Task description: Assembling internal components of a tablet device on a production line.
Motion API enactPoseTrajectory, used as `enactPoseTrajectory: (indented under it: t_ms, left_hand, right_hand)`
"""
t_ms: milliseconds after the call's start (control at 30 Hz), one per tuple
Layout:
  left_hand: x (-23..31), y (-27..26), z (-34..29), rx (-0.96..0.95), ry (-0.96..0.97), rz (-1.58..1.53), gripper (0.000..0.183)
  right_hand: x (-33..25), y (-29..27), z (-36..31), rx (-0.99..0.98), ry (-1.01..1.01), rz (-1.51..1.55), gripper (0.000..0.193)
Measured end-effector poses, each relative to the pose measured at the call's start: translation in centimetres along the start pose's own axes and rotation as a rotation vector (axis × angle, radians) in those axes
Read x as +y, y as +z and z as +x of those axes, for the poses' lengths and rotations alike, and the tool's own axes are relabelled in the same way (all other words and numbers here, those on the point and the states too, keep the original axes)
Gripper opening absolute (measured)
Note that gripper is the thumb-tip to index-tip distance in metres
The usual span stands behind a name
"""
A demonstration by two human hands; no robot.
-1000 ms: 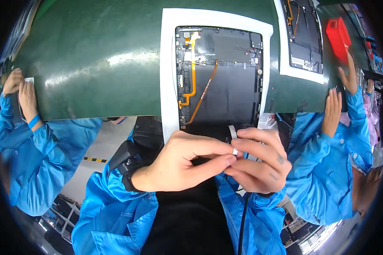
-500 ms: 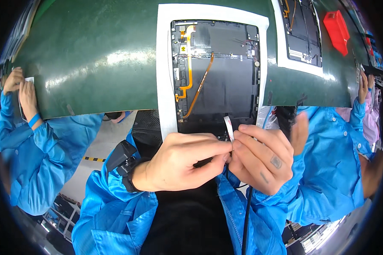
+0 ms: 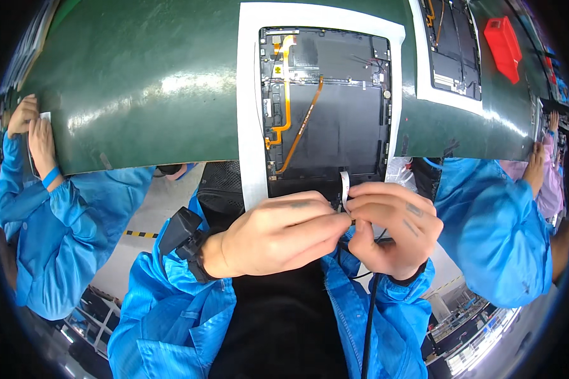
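glossy green tabletop (image 3: 152,69), grey floor (image 3: 164,205) — white strip (image 3: 345,185)

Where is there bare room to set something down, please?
Green table: widest between the left co-worker's hands and the white sheet; smaller in front of the second panel. Crowded: the sheet's near end, where left hand and right hand meet at a white strip.

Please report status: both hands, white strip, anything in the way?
Left hand, right hand: close together at white strip. Strip: upper end uncovered, overlapping black panel in view. Hands themselves hide exact grip.
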State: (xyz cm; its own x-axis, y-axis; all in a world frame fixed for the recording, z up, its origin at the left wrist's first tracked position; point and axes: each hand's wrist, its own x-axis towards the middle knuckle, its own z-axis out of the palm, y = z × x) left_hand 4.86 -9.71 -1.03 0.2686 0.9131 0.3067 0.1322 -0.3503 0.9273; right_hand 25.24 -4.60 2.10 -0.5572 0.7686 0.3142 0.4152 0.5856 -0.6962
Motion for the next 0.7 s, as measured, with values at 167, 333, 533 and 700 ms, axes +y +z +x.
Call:
enactPoseTrajectory:
  t_ms: [167, 333, 533, 700]
  left_hand:
    - [0.2, -1.1, 0.4, -0.137, -0.117, -0.256, 0.015]
    - [1.1, -3.5, 0.4, -0.268, -0.264, -0.671, 0.015]
    - [1.7, -3.5, 1.0, -0.257, -0.271, -0.688, 0.015]
    - [2.3, -3.2, 2.3, -0.252, -0.277, -0.639, 0.012]
  right_hand:
    - [1.2, -0.9, -0.1, 0.102, 0.126, -0.055, 0.011]
    - [3.8, -3.3, -2.3, 0.270, 0.559, -0.239, 0.003]
    - [6.5, -8.8, -6.9, 0.094, 0.851, -0.582, 0.008]
    - [0.6, -7.4, -3.7, 0.090, 0.499, -0.227, 0.008]
